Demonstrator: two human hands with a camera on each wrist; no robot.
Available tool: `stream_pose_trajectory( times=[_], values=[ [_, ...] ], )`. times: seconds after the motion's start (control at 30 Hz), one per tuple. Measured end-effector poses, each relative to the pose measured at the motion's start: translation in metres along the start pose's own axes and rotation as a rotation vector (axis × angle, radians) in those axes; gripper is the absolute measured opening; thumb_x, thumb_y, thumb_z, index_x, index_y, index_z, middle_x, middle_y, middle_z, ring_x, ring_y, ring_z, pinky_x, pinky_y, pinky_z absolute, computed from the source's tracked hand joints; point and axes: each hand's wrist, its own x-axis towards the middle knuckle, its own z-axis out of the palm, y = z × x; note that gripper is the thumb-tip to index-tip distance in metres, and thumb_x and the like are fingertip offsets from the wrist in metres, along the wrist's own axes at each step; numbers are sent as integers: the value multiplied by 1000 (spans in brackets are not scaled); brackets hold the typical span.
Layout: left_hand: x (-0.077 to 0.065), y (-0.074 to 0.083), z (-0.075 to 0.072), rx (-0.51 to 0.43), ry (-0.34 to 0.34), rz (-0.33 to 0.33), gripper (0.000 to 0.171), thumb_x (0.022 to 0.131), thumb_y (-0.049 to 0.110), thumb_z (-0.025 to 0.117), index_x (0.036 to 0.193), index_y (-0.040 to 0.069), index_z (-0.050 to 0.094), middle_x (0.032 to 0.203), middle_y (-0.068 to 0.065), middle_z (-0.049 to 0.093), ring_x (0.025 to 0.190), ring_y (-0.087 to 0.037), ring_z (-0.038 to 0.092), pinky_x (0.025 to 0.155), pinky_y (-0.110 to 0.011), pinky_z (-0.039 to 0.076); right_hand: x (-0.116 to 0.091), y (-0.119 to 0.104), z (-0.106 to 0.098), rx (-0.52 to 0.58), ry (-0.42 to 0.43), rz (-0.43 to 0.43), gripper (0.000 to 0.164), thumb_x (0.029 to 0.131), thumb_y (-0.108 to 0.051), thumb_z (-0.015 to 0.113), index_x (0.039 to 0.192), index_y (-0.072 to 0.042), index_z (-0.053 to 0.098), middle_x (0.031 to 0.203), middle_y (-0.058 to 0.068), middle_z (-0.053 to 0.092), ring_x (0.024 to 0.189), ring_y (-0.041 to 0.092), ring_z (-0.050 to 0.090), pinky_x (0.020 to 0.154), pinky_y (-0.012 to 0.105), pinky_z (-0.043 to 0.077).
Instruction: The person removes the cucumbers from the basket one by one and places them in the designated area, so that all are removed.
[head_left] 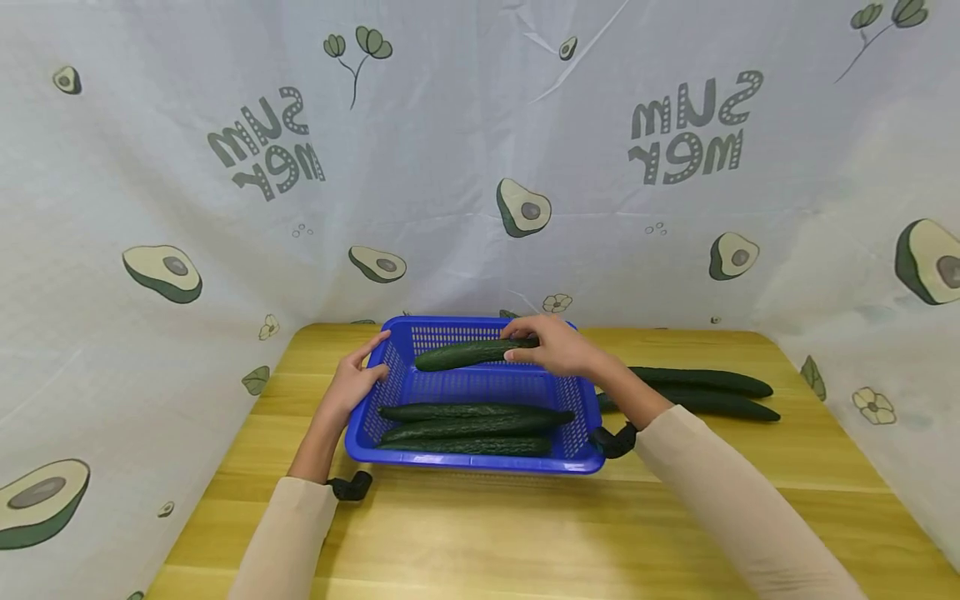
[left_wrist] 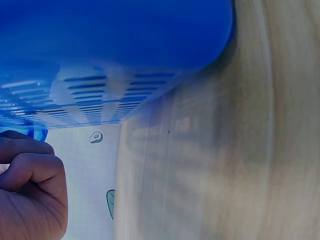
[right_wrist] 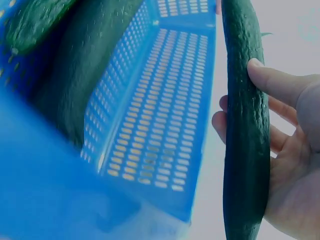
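A dark green cucumber (head_left: 457, 355) is held over the far part of a blue plastic basket (head_left: 480, 459) by my right hand (head_left: 555, 346). In the right wrist view, my thumb (right_wrist: 275, 82) lies on one side of that cucumber (right_wrist: 245, 135) and the fingers curl round the other. My left hand (head_left: 352, 385) grips the basket's left rim, thumb on the inner side; in the left wrist view its fingers (left_wrist: 40, 170) are bent. Three cucumbers (head_left: 472, 427) lie side by side along the basket's near wall.
To the right of the basket, two more cucumbers (head_left: 701, 382) lie on the wooden table (head_left: 480, 533), partly hidden by my right forearm. A white curtain (head_left: 450, 125) with avocado prints hangs behind the table and along its sides.
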Motion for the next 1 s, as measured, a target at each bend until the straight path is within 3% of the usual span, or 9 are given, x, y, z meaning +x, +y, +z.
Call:
stream_pose_trajectory(
  times=[0.2,0.37,0.53,1.0],
  values=[
    [8,-10,0,-14,5,-20,77,89,0,57,158,31,44,152,-24,48,77,-26,70,63,-34,61,-16,8,-14,1,35,-1,37,99,-24,69,133,-10,67,132,15,67,126,37,61,105,56,49],
    [9,-15,1,8,24,11,74,90,3,57,156,35,47,151,-21,50,72,-21,69,61,-30,60,-29,18,-24,7,52,3,38,100,-24,68,135,-8,66,132,16,67,125,37,61,105,57,49],
    [7,-15,2,15,31,41,72,90,3,58,155,33,48,155,-17,47,71,-19,67,60,-28,59,-43,30,-30,-11,76,5,38,101,-24,66,135,-6,65,131,17,67,123,37,61,103,58,49],
    [5,-12,1,13,21,24,73,91,5,57,156,35,45,154,-18,47,75,-20,67,61,-29,59,-85,49,-41,-37,128,89,42,104,-24,62,139,-1,61,138,22,63,130,44,56,107,64,45]
  ],
)
